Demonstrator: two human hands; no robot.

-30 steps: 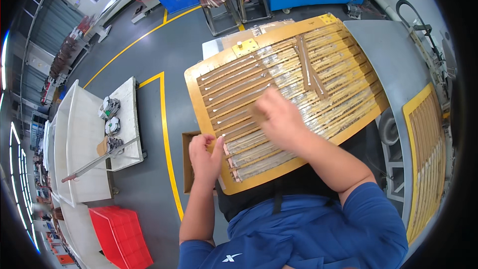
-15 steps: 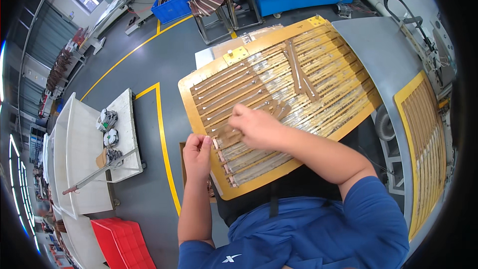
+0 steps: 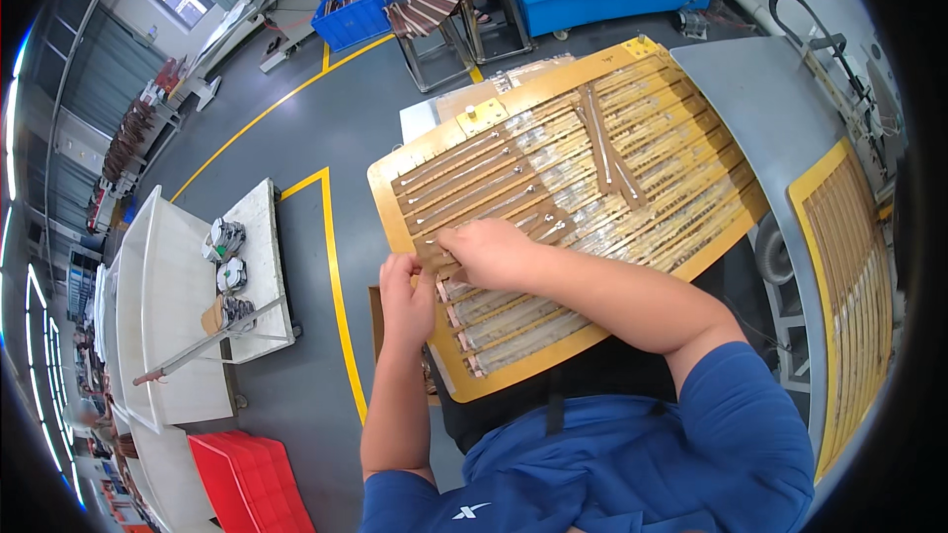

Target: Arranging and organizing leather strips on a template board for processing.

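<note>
My right hand point(image 3: 491, 251) is closed on a brown strip point(image 3: 432, 256), over the left side of a slotted gold board point(image 3: 513, 375). Close beside it, at the board's left rim, my left hand point(image 3: 406, 288) is closed in a pinch at the strip's near end. The fingers hide most of this strip. Farther up the board, several brown strips with thin silvery lines point(image 3: 464, 170) lie side by side in the slots. A few short brown pieces point(image 3: 556, 225) rest just past my right hand. Two loose brown strips point(image 3: 604, 153) lie crosswise over the slots, toward the right.
A grey surface point(image 3: 736, 89) adjoins the board's right side, with a second slotted board point(image 3: 839, 266) beyond. To the left stands a white cart point(image 3: 259, 266) with small stacks on it, above a red crate point(image 3: 247, 479). A striped stool point(image 3: 434, 8) and blue machine point(image 3: 553, 0) are behind.
My right hand has moved left with the brown strip, up to my left hand, so that the two now meet at the board's left rim. The view has shifted slightly.
</note>
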